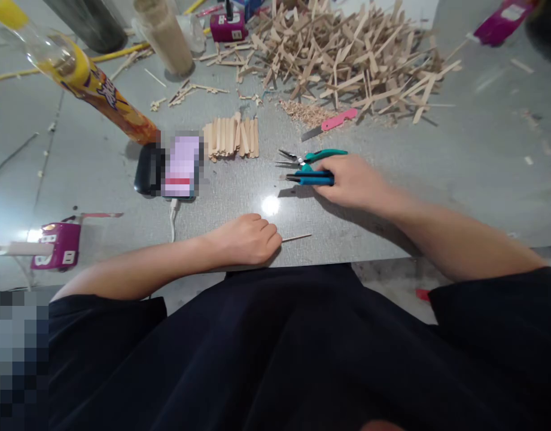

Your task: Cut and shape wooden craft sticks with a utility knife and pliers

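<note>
Nearer the person's body than the green-handled pliers (322,155), the left hand (255,240) is curled closed round a thin stick (297,237); just beside the pliers, the right hand's (353,179) grip is closed on a blue cutter (317,178). A careless lift could drag the pliers along, and a slipping cutter might nick the left hand.

Illegible lettering on the bottle (87,76)

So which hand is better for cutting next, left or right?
Probably the right hand: it's holding the blue cutter, beside the green-handled pliers. The left hand is a fist with a thin stick poking out.
</note>
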Demonstrator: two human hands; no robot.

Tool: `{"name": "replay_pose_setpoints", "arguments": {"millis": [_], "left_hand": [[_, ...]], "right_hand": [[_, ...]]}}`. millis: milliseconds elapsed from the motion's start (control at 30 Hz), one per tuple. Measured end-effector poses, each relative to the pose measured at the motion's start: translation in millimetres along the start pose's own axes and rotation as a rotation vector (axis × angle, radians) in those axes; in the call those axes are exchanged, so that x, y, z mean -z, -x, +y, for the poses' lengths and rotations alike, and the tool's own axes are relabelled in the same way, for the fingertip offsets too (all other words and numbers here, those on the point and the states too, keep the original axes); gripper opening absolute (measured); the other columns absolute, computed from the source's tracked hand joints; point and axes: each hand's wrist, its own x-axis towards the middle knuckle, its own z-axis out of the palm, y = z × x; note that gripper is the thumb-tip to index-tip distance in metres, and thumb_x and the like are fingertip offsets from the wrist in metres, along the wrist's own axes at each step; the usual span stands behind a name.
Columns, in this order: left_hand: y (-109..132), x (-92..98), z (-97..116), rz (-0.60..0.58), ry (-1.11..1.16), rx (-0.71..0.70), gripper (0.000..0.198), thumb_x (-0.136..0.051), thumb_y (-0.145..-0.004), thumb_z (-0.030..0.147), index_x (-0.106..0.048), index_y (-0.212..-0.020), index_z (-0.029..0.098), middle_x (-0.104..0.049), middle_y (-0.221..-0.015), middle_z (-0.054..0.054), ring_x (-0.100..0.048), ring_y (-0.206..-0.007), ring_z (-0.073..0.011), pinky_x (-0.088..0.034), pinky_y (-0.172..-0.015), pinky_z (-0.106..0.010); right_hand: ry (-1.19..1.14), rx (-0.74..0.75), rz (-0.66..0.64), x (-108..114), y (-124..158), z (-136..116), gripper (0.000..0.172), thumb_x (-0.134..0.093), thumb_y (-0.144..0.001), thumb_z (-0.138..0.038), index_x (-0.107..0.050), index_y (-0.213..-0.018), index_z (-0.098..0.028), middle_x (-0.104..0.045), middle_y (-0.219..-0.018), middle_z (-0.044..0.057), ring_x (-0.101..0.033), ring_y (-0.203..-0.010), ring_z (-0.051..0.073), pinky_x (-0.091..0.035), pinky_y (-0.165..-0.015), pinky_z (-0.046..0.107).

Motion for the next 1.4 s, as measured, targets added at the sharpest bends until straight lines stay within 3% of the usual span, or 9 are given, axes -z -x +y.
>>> {"name": "replay_pose_setpoints", "arguments": {"millis": [200, 400, 567, 733, 833, 900, 1000, 1133, 1400], "left_hand": [[-13, -8.9, -15, -0.203, 0.033, 0.013, 0.034, -0.058, -0.108, -0.005, -0.078, -0.092, 0.017, -0.076, -0.079, -0.008, -0.07, -0.067, -0.0221, -0.053, -0.068, -0.037], [-75, -22.3, -93, -0.587, -0.042, 0.238, 0.031, -0.058, -0.116, 0.011, -0.088, -0.121, 0.013, -0.087, -0.104, -0.016, -0.082, -0.089, -0.0293, -0.054, -0.077, -0.039], [-100, -24.8, -146, -0.532, -0.192, 0.463, 0.038, -0.053, -0.112, 0.009, -0.088, -0.128, 0.008, -0.085, -0.11, -0.02, -0.085, -0.108, -0.0363, -0.059, -0.096, -0.047], [-95, -8.6, -91, -0.446, -0.083, -0.126, 0.044, -0.046, -0.12, 0.008, -0.086, -0.108, 0.019, -0.078, -0.089, -0.007, -0.076, -0.088, -0.0252, -0.057, -0.087, -0.042], [-99, -13.6, -63, -0.446, -0.063, -0.245, 0.043, -0.049, -0.119, 0.002, -0.085, -0.104, 0.022, -0.081, -0.09, -0.006, -0.073, -0.079, -0.0216, -0.054, -0.081, -0.039], [-105, -22.5, -74, -0.49, -0.092, -0.189, 0.041, -0.05, -0.119, 0.004, -0.087, -0.11, 0.021, -0.085, -0.097, -0.009, -0.075, -0.084, -0.0234, -0.053, -0.082, -0.04], [-113, -32.6, -119, -0.552, -0.171, 0.146, 0.044, -0.048, -0.114, 0.001, -0.089, -0.113, 0.014, -0.087, -0.104, -0.017, -0.081, -0.097, -0.0296, -0.053, -0.09, -0.042], [-100, -22.0, -148, -0.445, -0.12, 0.447, 0.045, -0.047, -0.106, -0.004, -0.09, -0.106, 0.009, -0.083, -0.1, -0.018, -0.082, -0.109, -0.0332, -0.053, -0.101, -0.047], [-38, 27.3, -18, -0.22, -0.319, -0.072, 0.045, -0.053, -0.11, -0.005, -0.077, -0.08, 0.019, -0.068, -0.07, -0.004, -0.063, -0.064, -0.0202, -0.041, -0.066, -0.038]], "right_hand": [[-0.301, -0.09, 0.258, 24, 3, 19, 0.032, -0.083, -0.101, -0.04, -0.059, -0.082, -0.03, -0.049, -0.075, 0.0, -0.044, -0.074, 0.024, -0.038, -0.079, 0.047], [-0.455, -0.072, 0.6, 35, -1, 38, 0.037, -0.094, -0.093, -0.036, -0.059, -0.081, -0.03, -0.05, -0.079, 0.0, -0.042, -0.079, 0.023, -0.039, -0.08, 0.046], [-0.466, -0.086, 0.742, 37, -9, 54, 0.038, -0.091, -0.096, -0.022, -0.058, -0.079, -0.029, -0.05, -0.078, -0.002, -0.043, -0.079, 0.021, -0.04, -0.082, 0.045], [-0.503, -0.081, 0.781, 39, -12, 60, 0.036, -0.091, -0.1, -0.03, -0.06, -0.082, -0.03, -0.054, -0.081, -0.001, -0.045, -0.082, 0.022, -0.043, -0.083, 0.046], [-0.5, -0.064, 0.72, 38, -12, 60, 0.042, -0.091, -0.104, -0.038, -0.057, -0.081, -0.032, -0.05, -0.08, -0.002, -0.042, -0.081, 0.023, -0.042, -0.083, 0.045], [-0.498, -0.08, 0.694, 37, -14, 59, 0.046, -0.091, -0.106, -0.036, -0.054, -0.079, -0.032, -0.046, -0.076, -0.003, -0.041, -0.08, 0.022, -0.04, -0.081, 0.044], [-0.482, -0.143, 0.651, 35, -17, 56, 0.045, -0.09, -0.107, -0.022, -0.055, -0.08, -0.03, -0.046, -0.075, -0.005, -0.04, -0.079, 0.019, -0.037, -0.08, 0.042], [-0.333, -0.245, 0.525, 38, -18, 52, 0.045, -0.092, -0.102, -0.012, -0.058, -0.077, -0.029, -0.045, -0.069, -0.006, -0.039, -0.075, 0.018, -0.036, -0.081, 0.043], [-0.024, -0.066, 0.119, 23, -1, 37, 0.035, -0.096, -0.093, -0.029, -0.064, -0.077, -0.028, -0.056, -0.068, 0.0, -0.052, -0.068, 0.024, -0.036, -0.076, 0.044]]}}
